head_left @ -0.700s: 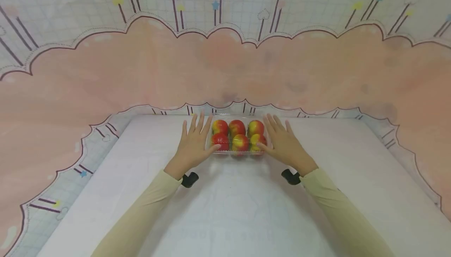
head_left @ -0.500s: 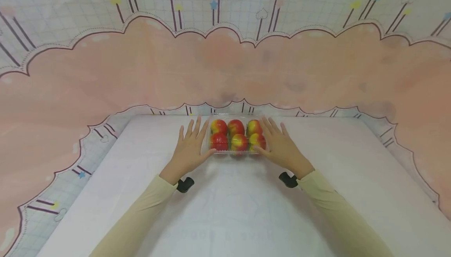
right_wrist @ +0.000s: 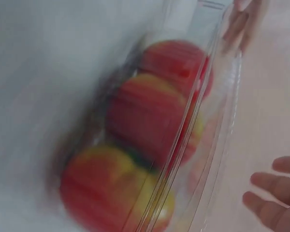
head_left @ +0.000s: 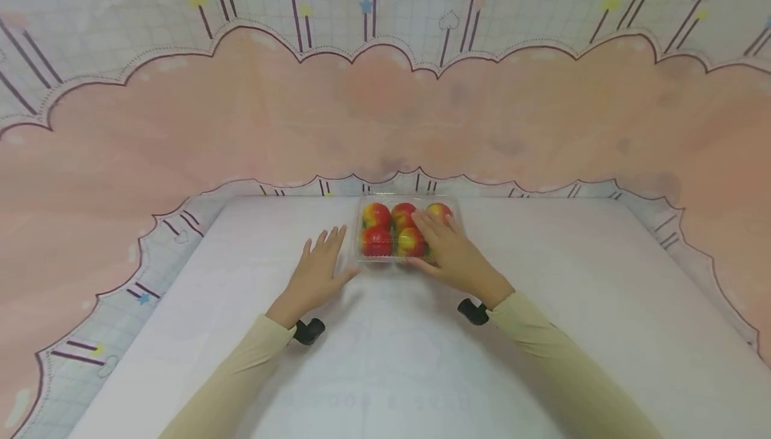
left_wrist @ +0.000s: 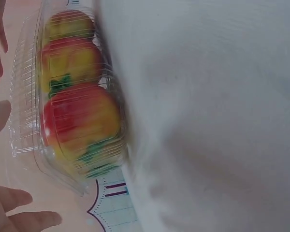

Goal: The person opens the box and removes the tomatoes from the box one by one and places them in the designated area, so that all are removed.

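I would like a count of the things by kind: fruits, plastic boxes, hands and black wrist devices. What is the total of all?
Red-and-yellow fruits: 6 (far row 3, near row 3)
Clear plastic box: 1
Hands, left hand and right hand: 2
Black wrist devices: 2
Total: 11

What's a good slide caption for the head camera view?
Right hand over, left hand beside, a clear plastic box of round red-and-yellow fruits on a white table.
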{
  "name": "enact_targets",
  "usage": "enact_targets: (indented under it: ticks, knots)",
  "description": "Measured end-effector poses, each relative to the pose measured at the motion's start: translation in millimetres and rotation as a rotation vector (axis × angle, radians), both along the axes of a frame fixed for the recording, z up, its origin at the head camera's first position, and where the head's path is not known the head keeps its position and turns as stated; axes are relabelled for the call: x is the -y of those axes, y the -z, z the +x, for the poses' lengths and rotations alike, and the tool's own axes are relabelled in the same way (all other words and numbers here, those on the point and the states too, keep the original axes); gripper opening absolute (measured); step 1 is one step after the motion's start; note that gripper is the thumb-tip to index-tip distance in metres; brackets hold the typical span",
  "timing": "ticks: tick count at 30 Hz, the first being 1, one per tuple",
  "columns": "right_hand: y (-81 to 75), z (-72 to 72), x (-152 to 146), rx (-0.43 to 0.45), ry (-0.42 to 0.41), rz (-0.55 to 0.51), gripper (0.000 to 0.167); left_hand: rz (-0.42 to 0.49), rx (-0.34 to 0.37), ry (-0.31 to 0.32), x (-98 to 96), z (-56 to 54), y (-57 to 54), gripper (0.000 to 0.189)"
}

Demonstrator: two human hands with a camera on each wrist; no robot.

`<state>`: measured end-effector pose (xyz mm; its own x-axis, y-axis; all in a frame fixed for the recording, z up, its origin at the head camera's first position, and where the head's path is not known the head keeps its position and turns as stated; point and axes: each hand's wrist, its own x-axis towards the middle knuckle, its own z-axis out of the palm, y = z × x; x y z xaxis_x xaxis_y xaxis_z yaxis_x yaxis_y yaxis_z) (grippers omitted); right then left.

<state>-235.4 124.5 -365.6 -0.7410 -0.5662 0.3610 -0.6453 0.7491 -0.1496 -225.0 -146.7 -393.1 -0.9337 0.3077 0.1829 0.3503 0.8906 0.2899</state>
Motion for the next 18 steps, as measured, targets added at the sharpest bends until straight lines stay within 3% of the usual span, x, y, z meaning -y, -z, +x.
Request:
enact_targets:
  ticks: [3, 7, 12, 18]
  knots:
    - [-1.6, 0.4, 11.7, -0.042, -0.064, 0.002, 0.072, 0.077, 0.058, -0.004, 2.9, 0.8, 3.0, 0.076]
    - [-1.3, -1.6, 29.2, -0.098, -0.153, 0.016, 0.065, 0.262, 0.174, -0.016, 5.3, -1.2, 3.9, 0.066]
    - [0.8, -3.8, 51.0, -0.155, -0.255, 0.025, 0.057, 0.579, 0.318, 0.027, 9.6, -11.4, 11.7, 0.053]
    - [7.9, -11.8, 70.5, -0.158, -0.346, 0.031, 0.043, 0.939, 0.582, 0.053, 16.7, -18.6, 21.4, 0.049]
